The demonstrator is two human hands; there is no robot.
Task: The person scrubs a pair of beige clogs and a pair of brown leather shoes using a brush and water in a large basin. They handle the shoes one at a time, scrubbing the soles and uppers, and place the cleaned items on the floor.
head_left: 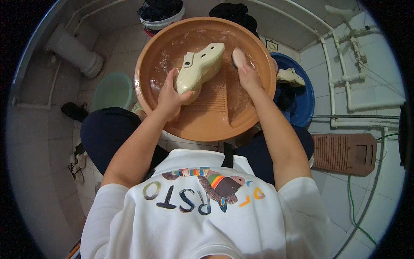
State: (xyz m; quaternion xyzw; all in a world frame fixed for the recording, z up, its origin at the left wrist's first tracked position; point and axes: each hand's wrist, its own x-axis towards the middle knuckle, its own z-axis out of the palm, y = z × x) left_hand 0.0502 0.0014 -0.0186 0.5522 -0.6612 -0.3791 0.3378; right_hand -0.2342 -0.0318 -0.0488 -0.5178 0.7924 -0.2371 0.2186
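Note:
My left hand (169, 96) grips a cream-coloured clog (200, 64) by one end, thumb and fingers round its side. The clog is tilted above the water in a large orange-brown basin (142, 82), its holes and strap button showing. My right hand (250, 77) is closed round a scrubbing brush (237, 57) with a pale back and dark bristles. It is held a little to the right of the clog, apart from it. Ridges of a built-in washboard (211, 101) show in the basin's near part.
At the right a blue basin (308, 101) holds another cream clog (291, 77) and dark items. A brown washboard (345, 153) lies on the tiles below it. At left stands a pale green basin (113, 90). Behind is a bucket (163, 23) heaped with dark cloth. White pipes (340, 73) line the right wall.

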